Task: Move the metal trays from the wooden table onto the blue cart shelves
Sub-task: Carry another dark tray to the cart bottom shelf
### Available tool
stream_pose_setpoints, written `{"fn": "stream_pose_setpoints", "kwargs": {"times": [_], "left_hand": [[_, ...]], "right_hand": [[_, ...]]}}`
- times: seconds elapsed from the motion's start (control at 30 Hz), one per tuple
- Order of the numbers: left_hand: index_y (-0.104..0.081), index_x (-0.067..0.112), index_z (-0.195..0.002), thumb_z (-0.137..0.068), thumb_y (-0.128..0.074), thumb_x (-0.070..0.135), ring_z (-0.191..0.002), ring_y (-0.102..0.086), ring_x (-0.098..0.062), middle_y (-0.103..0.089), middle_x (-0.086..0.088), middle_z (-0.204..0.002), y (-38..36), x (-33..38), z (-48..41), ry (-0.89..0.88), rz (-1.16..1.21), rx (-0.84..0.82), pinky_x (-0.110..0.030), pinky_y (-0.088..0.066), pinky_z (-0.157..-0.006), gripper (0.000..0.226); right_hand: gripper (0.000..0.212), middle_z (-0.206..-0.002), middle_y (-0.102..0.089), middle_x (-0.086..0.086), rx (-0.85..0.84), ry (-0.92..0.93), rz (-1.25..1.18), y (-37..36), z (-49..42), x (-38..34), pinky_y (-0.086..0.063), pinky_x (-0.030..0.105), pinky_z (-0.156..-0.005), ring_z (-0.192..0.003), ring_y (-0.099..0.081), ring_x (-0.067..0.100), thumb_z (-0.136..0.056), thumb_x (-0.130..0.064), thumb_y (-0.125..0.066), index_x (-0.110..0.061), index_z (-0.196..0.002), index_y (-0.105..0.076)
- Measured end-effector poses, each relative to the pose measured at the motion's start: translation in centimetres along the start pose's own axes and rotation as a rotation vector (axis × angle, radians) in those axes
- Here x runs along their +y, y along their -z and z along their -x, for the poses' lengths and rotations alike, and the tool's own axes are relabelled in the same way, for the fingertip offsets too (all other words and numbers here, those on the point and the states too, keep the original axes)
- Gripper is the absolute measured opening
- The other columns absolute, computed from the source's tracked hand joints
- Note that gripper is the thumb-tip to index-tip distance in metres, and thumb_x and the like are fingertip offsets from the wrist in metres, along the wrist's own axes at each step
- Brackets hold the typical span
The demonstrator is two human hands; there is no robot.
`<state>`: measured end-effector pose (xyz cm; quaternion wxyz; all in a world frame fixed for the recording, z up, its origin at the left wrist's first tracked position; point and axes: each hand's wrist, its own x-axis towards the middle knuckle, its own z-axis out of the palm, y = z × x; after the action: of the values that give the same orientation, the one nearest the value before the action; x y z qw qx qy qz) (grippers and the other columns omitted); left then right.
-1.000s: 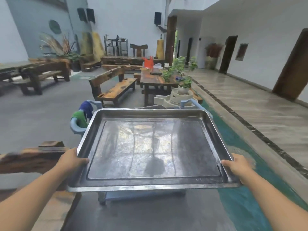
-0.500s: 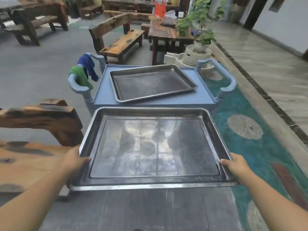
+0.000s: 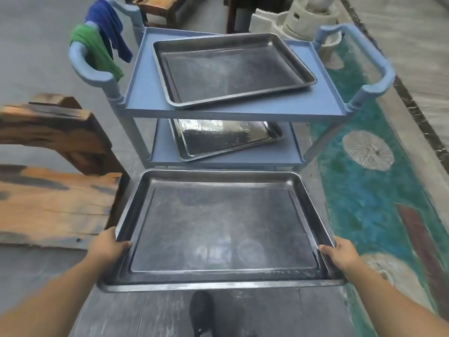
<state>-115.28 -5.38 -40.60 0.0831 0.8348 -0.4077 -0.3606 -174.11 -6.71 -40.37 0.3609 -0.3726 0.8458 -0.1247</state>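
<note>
Head view:
- The held tray, a shallow rectangular sheet-metal pan with a rolled rim, is carried level in the air just short of the blue cart. It is lower than the cart's top shelf, with its far edge close to the cart's front.
- My left hand grips the left rim near the near corner. The thumb lies over the lip; the fingers are under the tray and out of sight.
- My right hand grips the right rim at the matching spot, thumb on top and fingers hidden below.
- The top-shelf tray lies skewed on the top shelf. The middle-shelf tray lies skewed on the middle shelf.
- Any shelf below that is hidden by the held tray, so I cannot tell whether it is free.
- A green cloth and a blue cloth hang on the cart's left handle. A wooden slab stands to the left.
- Handling judgement: the tray looks stiff, fairly light and empty, with smooth and likely slippery metal.
- The raised rim is the sound hold. A grip on two opposite sides should keep it level while it slides in edge first.
- Risk: the far corners could catch a cart post or the tray already shelved.
</note>
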Motion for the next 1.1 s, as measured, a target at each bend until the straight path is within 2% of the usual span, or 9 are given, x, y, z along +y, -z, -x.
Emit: {"fn": "stream_pose_setpoints", "kwargs": {"times": [0.13, 0.23, 0.33, 0.4, 0.5, 0.67, 0.87, 1.0, 1.1], "left_hand": [[-0.061, 0.007, -0.104, -0.083, -0.075, 0.016, -0.089, -0.066, -0.035, -0.07, -0.014, -0.096, -1.9, -0.1, -2.7, 0.038, -0.02, -0.044, -0.045, -0.055, -0.081, 0.028], [-0.061, 0.01, -0.104, -0.083, -0.075, 0.017, -0.087, -0.065, -0.032, -0.07, -0.011, -0.095, -3.6, -0.7, -4.4, 0.083, -0.013, -0.053, -0.044, -0.054, -0.082, 0.026], [-0.064, 0.011, -0.101, -0.08, -0.077, 0.019, -0.082, -0.065, -0.029, -0.072, -0.012, -0.095, -7.5, -0.9, -9.6, 0.091, -0.046, -0.06, -0.041, -0.054, -0.08, 0.026], [-0.065, 0.01, -0.103, -0.08, -0.077, 0.018, -0.086, -0.066, -0.032, -0.072, -0.013, -0.097, -10.4, -0.8, -13.4, 0.1, -0.052, -0.075, -0.042, -0.054, -0.082, 0.027], [-0.065, 0.008, -0.106, -0.08, -0.076, 0.017, -0.091, -0.067, -0.034, -0.072, -0.014, -0.1, -14.9, -0.8, -19.5, 0.098, -0.054, -0.049, -0.043, -0.053, -0.084, 0.029], [-0.063, 0.005, -0.095, -0.08, -0.076, 0.022, -0.091, -0.066, -0.037, -0.07, -0.019, -0.099, -23.3, -0.2, -30.8, 0.04, -0.11, -0.019, -0.041, -0.052, -0.077, 0.027], [-0.06, 0.006, -0.092, -0.082, -0.075, 0.024, -0.093, -0.065, -0.04, -0.07, -0.02, -0.097, -31.0, 1.1, -43.4, -0.045, -0.081, 0.055, -0.038, -0.046, -0.074, 0.025], [-0.055, 0.011, -0.081, -0.083, -0.074, 0.02, -0.075, -0.058, -0.032, -0.068, -0.018, -0.085, -34.2, 1.9, -49.2, -0.122, -0.037, 0.138, -0.037, -0.041, -0.069, 0.021], [-0.044, 0.018, -0.067, -0.082, -0.074, 0.018, -0.066, -0.052, -0.029, -0.054, -0.004, -0.062, -35.9, 2.3, -52.5, -0.138, 0.0, 0.23, -0.037, -0.036, -0.062, 0.034]], "right_hand": [[0.012, -0.065, -0.067, 0.022, -0.019, -0.05, 0.024, -2.1, -2.5, -0.3, -0.055, 0.039, -0.057, -0.058, -0.066, 0.031, -0.082, -0.002, -0.073, 0.003, -0.077, -0.063], [0.027, -0.045, -0.058, 0.002, -0.035, -0.082, 0.044, -4.1, -4.1, -0.2, -0.039, 0.02, -0.034, -0.037, -0.055, 0.014, -0.082, 0.0, -0.072, -0.008, -0.062, -0.057], [0.036, -0.03, -0.049, -0.008, -0.063, -0.083, 0.024, -8.0, -9.0, 0.2, -0.032, 0.013, -0.031, -0.029, -0.048, 0.002, -0.082, 0.004, -0.071, -0.012, -0.056, -0.052], [0.042, -0.029, -0.046, -0.009, -0.055, -0.083, 0.014, -10.8, -13.3, 0.7, -0.033, 0.018, -0.035, -0.032, -0.048, 0.002, -0.081, 0.002, -0.072, -0.016, -0.053, -0.048], [0.03, -0.047, -0.059, -0.004, -0.075, -0.095, 0.028, -15.1, -19.9, 1.9, -0.036, 0.024, -0.047, -0.049, -0.056, 0.014, -0.083, -0.002, -0.072, -0.014, -0.06, -0.057], [0.034, -0.042, -0.052, -0.004, -0.036, -0.062, 0.006, -21.6, -32.3, 3.5, -0.033, 0.026, -0.044, -0.044, -0.051, 0.016, -0.085, -0.005, -0.071, -0.012, -0.058, -0.051], [0.036, -0.055, -0.05, 0.004, 0.04, 0.004, -0.032, -28.7, -44.8, 4.6, -0.032, 0.03, -0.048, -0.053, -0.049, 0.021, -0.085, -0.01, -0.072, -0.014, -0.059, -0.047], [0.038, -0.055, -0.048, 0.004, 0.092, 0.094, -0.061, -32.4, -51.2, 3.8, -0.031, 0.029, -0.048, -0.052, -0.047, 0.02, -0.086, -0.01, -0.072, -0.014, -0.06, -0.045], [0.034, -0.056, -0.052, 0.0, 0.11, 0.169, -0.096, -34.0, -54.6, 2.6, -0.032, 0.027, -0.047, -0.053, -0.049, 0.014, -0.087, -0.01, -0.069, -0.016, -0.062, -0.048]]}}
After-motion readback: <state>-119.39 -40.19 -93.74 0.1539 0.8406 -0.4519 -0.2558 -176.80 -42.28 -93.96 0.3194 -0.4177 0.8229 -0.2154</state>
